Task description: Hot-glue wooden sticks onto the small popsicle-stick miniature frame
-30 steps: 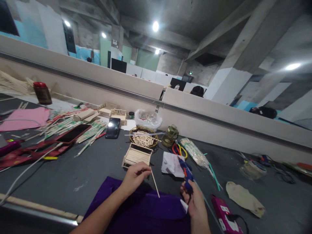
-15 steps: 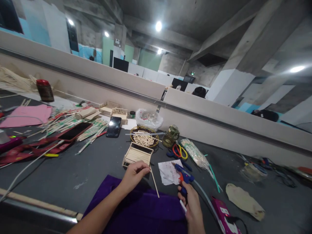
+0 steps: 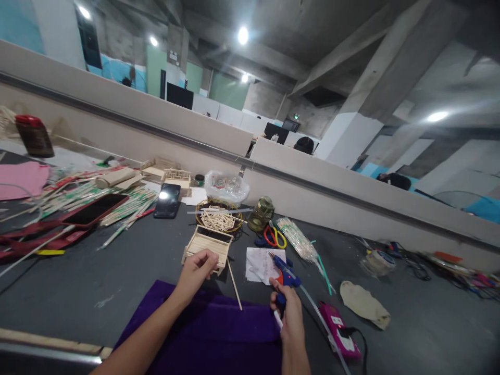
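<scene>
My left hand (image 3: 197, 273) is closed in a pinch at the front of a small wooden-stick model (image 3: 209, 244), shaped like a little bed or bench. Anything between the fingertips is too small to make out. A thin wooden stick (image 3: 235, 286) lies slanted by the model's right corner, just off my fingers. In my right hand (image 3: 289, 307) is a blue hot glue gun (image 3: 287, 272), its nozzle aimed up and left over a printed paper (image 3: 255, 263). A clear glue stick trails from its rear. A short white piece shows at my palm, its kind unclear.
Behind the model stands a basket of short sticks (image 3: 219, 219), with a green glass jar (image 3: 261, 213) and scissors (image 3: 275, 237) to its right. A pink power strip (image 3: 339, 330) and cloth (image 3: 364, 304) lie right. Phones and wrapped sticks (image 3: 128, 211) fill the left.
The whole view has swung right, so things sit further left. My left fingertips have shifted a little from the stick's end onto the model's front. My right hand keeps the glue gun.
</scene>
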Demonstrator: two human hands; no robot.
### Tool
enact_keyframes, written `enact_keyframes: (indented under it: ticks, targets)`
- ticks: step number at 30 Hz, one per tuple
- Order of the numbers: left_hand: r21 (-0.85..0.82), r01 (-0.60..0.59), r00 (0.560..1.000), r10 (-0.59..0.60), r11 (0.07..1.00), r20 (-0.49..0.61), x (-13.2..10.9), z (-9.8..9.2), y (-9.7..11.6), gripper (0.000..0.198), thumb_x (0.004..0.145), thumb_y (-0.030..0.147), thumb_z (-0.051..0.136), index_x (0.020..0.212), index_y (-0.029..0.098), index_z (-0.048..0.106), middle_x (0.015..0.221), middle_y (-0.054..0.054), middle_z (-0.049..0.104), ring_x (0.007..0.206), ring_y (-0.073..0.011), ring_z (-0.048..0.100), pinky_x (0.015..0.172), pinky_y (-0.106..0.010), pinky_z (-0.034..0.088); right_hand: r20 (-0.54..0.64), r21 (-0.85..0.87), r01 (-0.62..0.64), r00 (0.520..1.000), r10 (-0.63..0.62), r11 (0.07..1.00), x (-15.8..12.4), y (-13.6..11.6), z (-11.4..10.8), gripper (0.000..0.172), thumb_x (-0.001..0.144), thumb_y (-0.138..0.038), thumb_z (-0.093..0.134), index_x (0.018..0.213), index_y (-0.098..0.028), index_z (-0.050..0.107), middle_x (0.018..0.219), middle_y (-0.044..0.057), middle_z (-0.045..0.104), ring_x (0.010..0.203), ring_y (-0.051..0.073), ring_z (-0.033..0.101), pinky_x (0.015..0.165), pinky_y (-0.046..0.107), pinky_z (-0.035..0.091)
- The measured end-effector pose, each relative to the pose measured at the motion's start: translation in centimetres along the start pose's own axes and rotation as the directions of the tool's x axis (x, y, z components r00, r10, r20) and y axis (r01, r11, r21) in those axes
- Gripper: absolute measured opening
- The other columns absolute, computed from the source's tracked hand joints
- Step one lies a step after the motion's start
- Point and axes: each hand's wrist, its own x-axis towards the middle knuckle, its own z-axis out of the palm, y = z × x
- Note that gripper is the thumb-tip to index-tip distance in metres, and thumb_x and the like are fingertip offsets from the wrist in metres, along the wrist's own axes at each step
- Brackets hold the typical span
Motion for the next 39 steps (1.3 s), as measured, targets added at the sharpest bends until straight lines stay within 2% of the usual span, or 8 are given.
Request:
enact_keyframes:
  ticks: [4,7,11,15,19,27,31,39]
  targets:
    - [0.087,-0.042,0.999,0.041,0.995,0.018,-0.1,0.0,0.0,0.041,0.082,0.053,0.058,0.064,0.016,0.057,0.055,0.003,0.051,0.047,-0.0094,0.043,0.046,-0.02,0.035,0.016,-0.08,0.004,1.0,-0.003,0.997,0.2,0.3,-0.1,0.041,0.064,-0.045,0.067,0.083,-0.009,0.067,0.042,-0.002,0.055,0.031,0.008,0.044,0.031,0.016,0.02]
    - [0.248,-0.219,0.975,0.2,0.944,0.102,-0.6,0.1,0.2,0.038,0.088,0.046,0.052,0.065,0.017,0.056,0.059,0.001,0.052,0.055,-0.0118,0.047,0.053,-0.023,0.037,0.035,-0.095,0.005,0.999,-0.002,0.995,0.5,0.5,-0.2,0.038,0.064,-0.048,0.068,0.074,-0.012,0.065,0.038,-0.004,0.05,0.029,0.007,0.04,0.031,0.015,0.017]
    - [0.476,-0.506,0.86,0.38,0.719,0.341,-1.7,0.6,0.4,0.026,0.094,0.03,0.046,0.075,0.019,0.058,0.07,-0.002,0.057,0.068,-0.0151,0.053,0.064,-0.026,0.039,0.105,-0.069,-0.013,0.994,0.021,0.998,0.7,0.7,-0.3,0.039,0.065,-0.053,0.068,0.064,-0.014,0.06,0.032,-0.007,0.041,0.025,0.005,0.03,0.029,0.016,0.019]
    - [0.509,-0.662,0.743,0.394,0.55,0.541,-2.8,1.6,-0.1,0.018,0.096,0.024,0.042,0.087,0.02,0.057,0.084,-0.005,0.063,0.078,-0.0161,0.057,0.069,-0.026,0.041,0.133,-0.038,-0.034,0.99,0.039,0.999,0.6,0.5,-0.3,0.041,0.061,-0.055,0.07,0.061,-0.015,0.058,0.034,-0.007,0.045,0.023,0.002,0.024,0.027,0.015,0.016]
    - [0.516,-0.722,0.682,0.347,0.462,0.644,-3.4,3.1,-0.4,0.018,0.097,0.022,0.039,0.091,0.02,0.055,0.095,-0.006,0.066,0.083,-0.0164,0.058,0.07,-0.026,0.041,0.144,-0.049,-0.056,0.988,0.062,0.997,0.5,0.4,-0.2,0.043,0.061,-0.056,0.071,0.056,-0.016,0.055,0.031,-0.009,0.039,0.022,0.002,0.023,0.026,0.015,0.016]
    - [0.627,-0.721,0.691,0.24,0.294,0.682,-3.0,4.7,-0.8,0.011,0.094,0.023,0.048,0.086,0.02,0.055,0.086,-0.005,0.065,0.086,-0.0214,0.05,0.074,-0.035,0.031,0.177,-0.072,-0.027,0.983,0.039,0.997,0.5,0.6,-0.3,0.043,0.064,-0.055,0.07,0.058,-0.015,0.055,0.038,-0.006,0.047,0.023,0.001,0.024,0.026,0.016,0.016]
    - [0.654,-0.701,0.709,0.176,0.284,0.683,-3.0,4.8,-1.4,0.009,0.092,0.02,0.05,0.084,0.02,0.053,0.079,-0.003,0.062,0.085,-0.0216,0.048,0.073,-0.035,0.029,0.155,-0.086,0.001,0.988,0.013,0.996,0.5,0.7,-0.1,0.044,0.064,-0.056,0.07,0.055,-0.016,0.054,0.034,-0.008,0.04,0.022,0.002,0.024,0.026,0.016,0.014]
    - [0.663,-0.685,0.721,0.152,0.302,0.675,-3.1,4.5,-1.2,0.012,0.094,0.021,0.045,0.085,0.019,0.053,0.081,-0.004,0.061,0.087,-0.0223,0.049,0.074,-0.035,0.03,-0.045,-0.065,0.236,0.97,-0.239,0.97,0.8,0.9,-0.3,0.048,0.064,-0.061,0.069,0.078,-0.02,0.051,0.053,-0.009,0.057,0.025,0.003,0.035,0.027,0.016,0.024]
